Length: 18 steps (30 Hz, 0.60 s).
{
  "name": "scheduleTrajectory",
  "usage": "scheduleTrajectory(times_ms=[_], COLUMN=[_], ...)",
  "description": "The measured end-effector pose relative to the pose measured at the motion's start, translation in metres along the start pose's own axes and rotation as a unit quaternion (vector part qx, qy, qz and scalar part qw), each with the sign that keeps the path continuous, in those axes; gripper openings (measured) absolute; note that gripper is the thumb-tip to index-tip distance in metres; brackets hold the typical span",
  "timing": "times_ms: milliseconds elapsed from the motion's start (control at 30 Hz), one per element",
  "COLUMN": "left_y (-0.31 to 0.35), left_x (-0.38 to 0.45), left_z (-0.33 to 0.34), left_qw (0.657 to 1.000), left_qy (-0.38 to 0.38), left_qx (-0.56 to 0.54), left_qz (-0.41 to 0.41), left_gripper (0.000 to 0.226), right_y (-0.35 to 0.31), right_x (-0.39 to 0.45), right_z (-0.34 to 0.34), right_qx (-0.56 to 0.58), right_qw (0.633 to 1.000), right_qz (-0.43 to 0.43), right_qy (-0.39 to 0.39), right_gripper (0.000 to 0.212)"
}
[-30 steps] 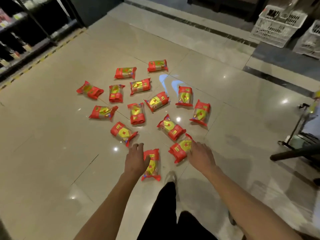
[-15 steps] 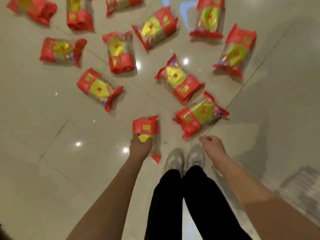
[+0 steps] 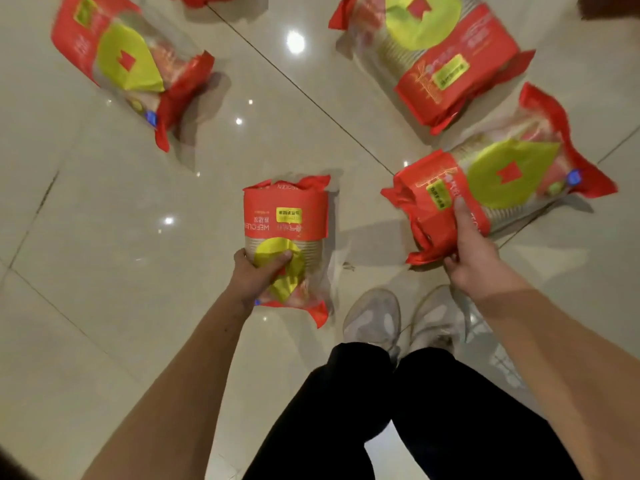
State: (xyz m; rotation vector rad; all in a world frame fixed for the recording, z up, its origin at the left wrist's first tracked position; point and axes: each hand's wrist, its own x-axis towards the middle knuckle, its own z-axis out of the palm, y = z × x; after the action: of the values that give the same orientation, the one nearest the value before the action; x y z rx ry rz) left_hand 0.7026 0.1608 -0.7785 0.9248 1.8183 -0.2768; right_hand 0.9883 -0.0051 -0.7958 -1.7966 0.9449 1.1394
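Red and yellow plastic packs lie on a glossy beige tiled floor. My left hand [image 3: 258,273] grips the near half of one pack [image 3: 285,216], fingers curled over its yellow label. My right hand [image 3: 472,258] holds the near red end of a second pack [image 3: 498,181], with the thumb laid along its top and the fingers tucked under the edge. Both packs sit at or just above the floor in front of my feet.
Two more packs lie farther off: one at the upper left [image 3: 121,60], one at the upper right [image 3: 440,50]. My grey shoes [image 3: 374,317] and black trouser legs fill the bottom centre. Dark tile joints cross the floor [image 3: 138,202].
The camera has dropped much closer to the floor. My right hand, which held nothing half a second ago, now holds the right-hand pack. My left hand keeps its grip on its pack.
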Motion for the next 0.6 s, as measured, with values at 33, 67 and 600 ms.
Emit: scheduleTrajectory(times_ms=[33,67,600], left_y=[-0.002,-0.004,0.077], left_x=[0.004,0.007,-0.171], left_z=[-0.001,-0.004,-0.04], left_qw=[1.0,1.0,0.995], left_qy=[-0.007,-0.018,-0.023], left_qx=[-0.003,-0.007,-0.039], left_qz=[-0.002,-0.005,0.087], left_gripper=[0.079,0.078,0.074], right_y=[0.0,-0.001,-0.062], right_x=[0.003,0.005,-0.166], right_z=[0.004,0.008,-0.097], right_qx=[0.01,0.02,-0.012], right_qw=[1.0,0.999,0.993], right_qz=[-0.007,-0.013,-0.116], right_qy=[0.014,0.021,0.02], right_gripper=[0.091,0.092,0.099])
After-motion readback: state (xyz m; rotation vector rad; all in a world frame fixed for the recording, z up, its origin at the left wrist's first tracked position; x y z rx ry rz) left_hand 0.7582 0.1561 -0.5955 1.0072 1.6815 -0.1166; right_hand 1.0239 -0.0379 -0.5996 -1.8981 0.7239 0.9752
